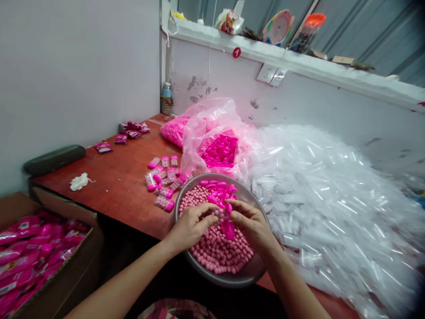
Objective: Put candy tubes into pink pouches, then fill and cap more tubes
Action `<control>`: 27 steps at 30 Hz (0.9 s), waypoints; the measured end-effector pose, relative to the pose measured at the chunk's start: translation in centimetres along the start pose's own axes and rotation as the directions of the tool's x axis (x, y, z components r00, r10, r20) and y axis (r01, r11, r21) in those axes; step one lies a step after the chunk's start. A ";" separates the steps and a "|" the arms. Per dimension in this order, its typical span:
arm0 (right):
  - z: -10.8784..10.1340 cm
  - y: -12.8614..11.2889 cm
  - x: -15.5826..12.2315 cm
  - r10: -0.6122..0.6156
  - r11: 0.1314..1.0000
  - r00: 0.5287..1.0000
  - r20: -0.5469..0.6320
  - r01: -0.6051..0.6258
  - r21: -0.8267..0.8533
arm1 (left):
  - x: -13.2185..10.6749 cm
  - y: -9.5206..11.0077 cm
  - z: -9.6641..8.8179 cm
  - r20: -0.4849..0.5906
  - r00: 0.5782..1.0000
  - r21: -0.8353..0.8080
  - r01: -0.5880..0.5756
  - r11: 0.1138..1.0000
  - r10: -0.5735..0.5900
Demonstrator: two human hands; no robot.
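Observation:
Both hands meet above a metal bowl [262,208] of pink round beads [222,250]. My left hand [192,226] is closed, thumb and fingers pinching a small clear bottle [218,214] with pink beads inside. A bright pink cap [228,207] is between the thumb and fingers of my right hand [250,223], close against the bottle. Several loose pink caps [212,186] lie on the beads at the bowl's far side, and another pink piece [228,230] shows just below my fingers. To the bowl's left lie several filled, capped bottles [164,202].
Behind the bowl stands a plastic bag [195,155] of pink caps [221,150]. A big heap of clear plastic pieces [332,208] covers the right side. Pink packets fill a cardboard box [66,270] at lower left. A dark green object [55,160] rests on the red table [133,195].

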State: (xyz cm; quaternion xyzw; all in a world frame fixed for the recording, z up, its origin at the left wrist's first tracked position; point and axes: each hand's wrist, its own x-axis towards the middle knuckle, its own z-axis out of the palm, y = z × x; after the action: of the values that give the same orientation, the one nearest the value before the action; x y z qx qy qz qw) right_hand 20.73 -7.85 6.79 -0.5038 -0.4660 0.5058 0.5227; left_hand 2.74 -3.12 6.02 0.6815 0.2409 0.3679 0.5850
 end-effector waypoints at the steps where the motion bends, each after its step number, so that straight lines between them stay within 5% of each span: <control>1: -0.3 -0.4 0.0 -0.058 0.994 0.998 -0.018 0.056 -0.095 | 0.0 0.0 0.0 -0.004 1.000 0.008 0.000 1.000 0.000; 3: -0.5 -1.5 0.0 -0.231 0.912 0.973 -0.016 0.211 -0.351 | 0.0 0.0 0.0 -0.012 1.000 0.039 -0.010 0.999 0.010; 5: -0.4 -2.4 -0.1 -0.368 0.736 0.924 0.104 0.358 -0.574 | 0.0 0.1 0.0 -0.020 0.999 0.092 -0.034 0.995 0.036; 8: 0.2 -2.8 -0.3 -0.407 0.538 0.857 0.316 0.505 -0.675 | -0.1 0.0 -0.1 -0.029 0.997 0.184 -0.062 0.981 0.069; 14: 0.6 -1.6 -0.9 -0.425 0.526 0.835 0.349 0.542 -0.656 | -0.4 -0.1 0.0 -0.063 0.991 0.232 -0.101 0.967 0.119; 17: 0.4 -1.2 -1.0 -0.393 0.635 0.881 0.262 0.466 -0.616 | -0.3 -0.1 0.0 -0.054 0.993 0.207 -0.091 0.974 0.104; 22: -0.9 -0.2 -0.3 -0.237 0.854 0.963 -0.127 0.144 -0.499 | 0.3 -0.5 -0.3 -0.159 0.987 0.101 0.023 0.995 -0.006; 24: -1.8 0.5 0.0 -0.141 0.819 0.970 -0.196 0.003 -0.574 | 0.4 -0.7 -0.4 -0.212 0.976 0.056 0.063 0.996 -0.049; 27: -3.3 1.2 0.0 -0.020 0.528 0.980 -0.199 -0.159 -0.834 | 0.4 -0.8 -0.5 -0.226 0.972 0.023 0.074 0.997 -0.067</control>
State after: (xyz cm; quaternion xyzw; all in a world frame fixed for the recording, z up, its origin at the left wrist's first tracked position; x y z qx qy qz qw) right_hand 23.98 -8.03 5.37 -0.7562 -0.5817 0.1883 0.2330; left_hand 2.68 -2.36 5.32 0.6353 0.3356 0.4179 0.5560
